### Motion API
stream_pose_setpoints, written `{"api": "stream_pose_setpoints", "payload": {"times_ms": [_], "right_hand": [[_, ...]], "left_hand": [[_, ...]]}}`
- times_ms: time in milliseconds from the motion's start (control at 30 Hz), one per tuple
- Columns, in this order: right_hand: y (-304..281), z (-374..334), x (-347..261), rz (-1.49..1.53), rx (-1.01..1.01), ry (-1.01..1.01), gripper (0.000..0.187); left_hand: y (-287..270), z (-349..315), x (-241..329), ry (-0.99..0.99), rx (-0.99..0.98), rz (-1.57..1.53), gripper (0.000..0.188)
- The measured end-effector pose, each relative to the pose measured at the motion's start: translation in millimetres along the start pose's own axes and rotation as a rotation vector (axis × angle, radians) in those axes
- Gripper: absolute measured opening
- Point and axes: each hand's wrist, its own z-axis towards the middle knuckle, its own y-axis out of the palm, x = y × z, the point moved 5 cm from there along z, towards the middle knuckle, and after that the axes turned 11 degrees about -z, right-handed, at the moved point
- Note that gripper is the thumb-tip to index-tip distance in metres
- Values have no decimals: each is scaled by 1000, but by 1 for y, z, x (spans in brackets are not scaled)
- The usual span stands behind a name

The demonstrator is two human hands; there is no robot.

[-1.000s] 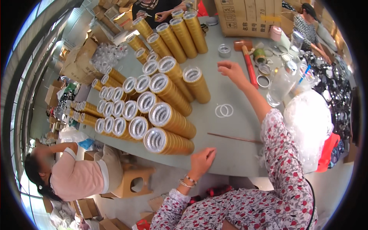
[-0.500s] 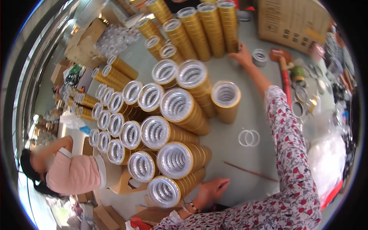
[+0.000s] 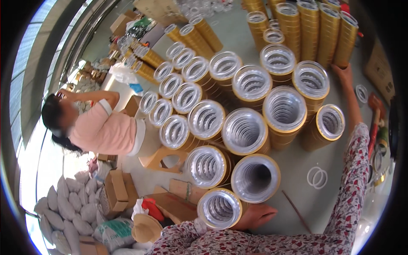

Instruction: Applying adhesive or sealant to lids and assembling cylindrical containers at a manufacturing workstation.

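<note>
Many tall stacks of gold-sided round pieces (image 3: 285, 112) with silvery, ribbed openings crowd the grey table. My right hand (image 3: 343, 77) reaches away at the far right. Its thumb and fingers go around the foot of the rightmost back stack (image 3: 346, 40), where the fingertips are partly hidden. Close to me, my left hand (image 3: 257, 216) lies beside the nearest stack (image 3: 220, 209), which covers part of it. Its fingers are curled together, and whether anything is in them does not show. Two thin white rings (image 3: 317, 177) overlap on the table between my hands.
A thin brown stick (image 3: 296, 211) lies near my right sleeve. At the right are a red-handled mallet (image 3: 375, 123), a silvery ring (image 3: 361, 94) and a carton (image 3: 379, 70). Across the table a person in pink (image 3: 104, 129) sits; cartons (image 3: 120, 189) and sacks (image 3: 70, 208) lie below left.
The view has swung left, so the stacks appear farther right. My right hand has closed around the foot of the rightmost back stack. My left hand stays near the closest stack.
</note>
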Motion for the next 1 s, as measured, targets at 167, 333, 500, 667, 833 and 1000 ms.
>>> {"api": "stream_pose_setpoints", "payload": {"times_ms": [167, 333, 500, 667, 833, 1000], "right_hand": [[5, -2, 3, -177, 17, 6, 70], [-2, -34, -5, -186, 34, 32, 69], [9, -56, -26, -179, 2, 39, 59], [4, -44, -7, 21, 81, -76, 56], [19, -62, -9, 6, 16, -23, 61], [25, -62, 14, -61, -84, -60, 63]], "left_hand": [[-3, 11, -10, -47, 42, -53, 18], [-11, 24, -22, -51, 4, -45, 17], [-27, 53, -31, -74, 22, -36, 16], [-47, 100, -32, -23, 34, 23, 15], [-62, 132, -43, -34, 105, 22, 14], [-70, 161, -61, -31, 154, 69, 17]]}}
